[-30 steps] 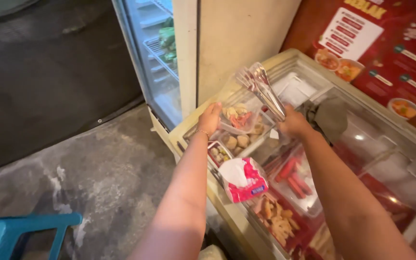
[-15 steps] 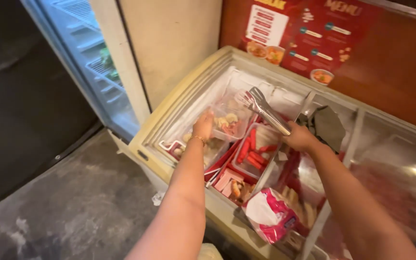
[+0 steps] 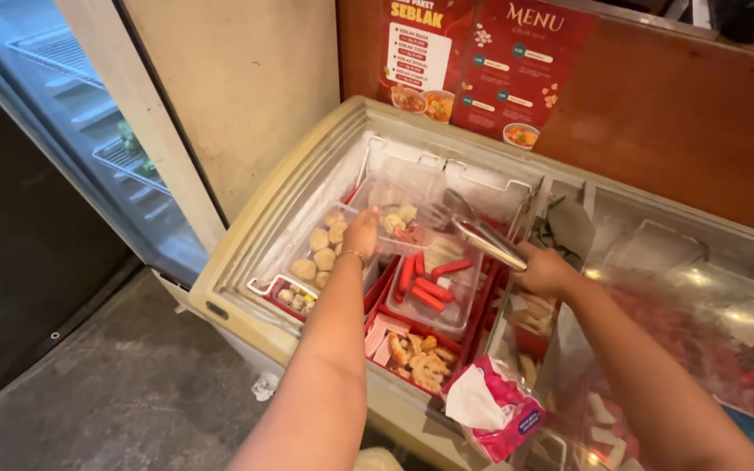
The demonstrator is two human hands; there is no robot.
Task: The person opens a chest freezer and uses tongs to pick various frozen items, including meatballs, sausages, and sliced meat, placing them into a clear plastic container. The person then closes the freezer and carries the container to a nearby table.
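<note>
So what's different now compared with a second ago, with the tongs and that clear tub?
The right hand has tipped the metal tongs from pointing up to nearly level, tips reaching into the clear tub. The left hand has carried that tub down into the open freezer. Both grips held; the pink tissue pack stayed on the freezer edge.

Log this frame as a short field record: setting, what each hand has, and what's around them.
setting: open chest freezer beside a glass-door fridge
left hand: grip on a clear tub of mixed food pieces, held over the freezer
right hand: grip on metal tongs, tips at the tub
below the tub: tray of red sausages, tray of pale balls
front edge: pink tissue pack
wall: red menu posters
</note>
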